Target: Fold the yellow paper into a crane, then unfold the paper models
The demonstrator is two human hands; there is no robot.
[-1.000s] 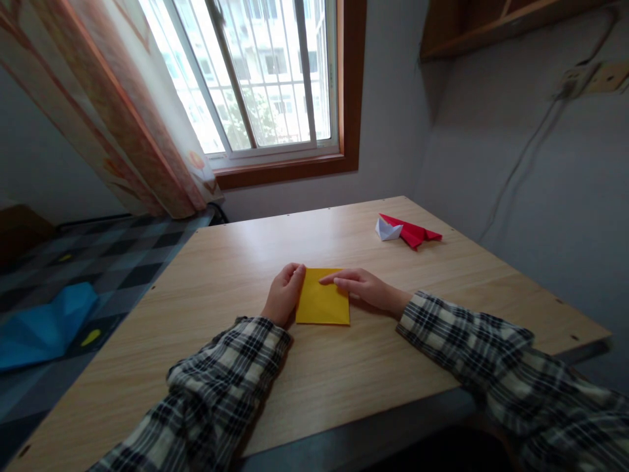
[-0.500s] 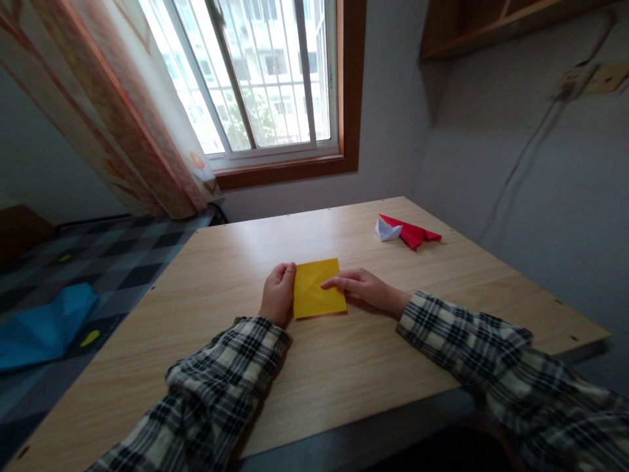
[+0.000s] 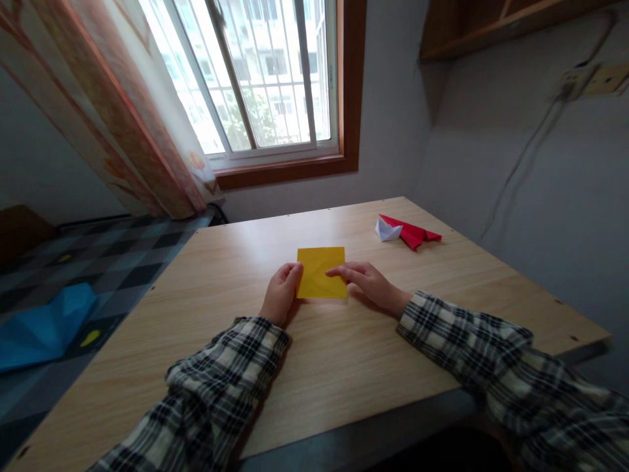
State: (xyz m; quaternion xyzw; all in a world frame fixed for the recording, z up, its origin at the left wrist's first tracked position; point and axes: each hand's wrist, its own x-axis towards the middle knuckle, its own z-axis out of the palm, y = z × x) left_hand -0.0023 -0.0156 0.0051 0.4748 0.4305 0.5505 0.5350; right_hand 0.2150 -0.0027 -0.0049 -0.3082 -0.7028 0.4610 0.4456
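Note:
A square of yellow paper (image 3: 319, 262), faintly creased across its face, is held just above the wooden table top. My left hand (image 3: 281, 293) grips its left edge, thumb on the front and the other fingers hidden behind. At the right edge, my right hand (image 3: 371, 283) has a finger stretched across the front of the paper. Its remaining fingers are curled low and partly hidden behind the sheet. Both hands are closed on the paper.
On the table (image 3: 221, 262), a small white folded paper boat (image 3: 388, 229) touches a red paper plane (image 3: 415, 234) at the back right. Left of the table, a blue folded paper (image 3: 49, 324) lies on checked cloth (image 3: 29, 269). A window (image 3: 265, 78) is ahead.
The yellow paper has been raised and its lower edge tipped up, so it looks shorter and squarer to me. My right hand has moved slightly up with it; the left has hardly moved.

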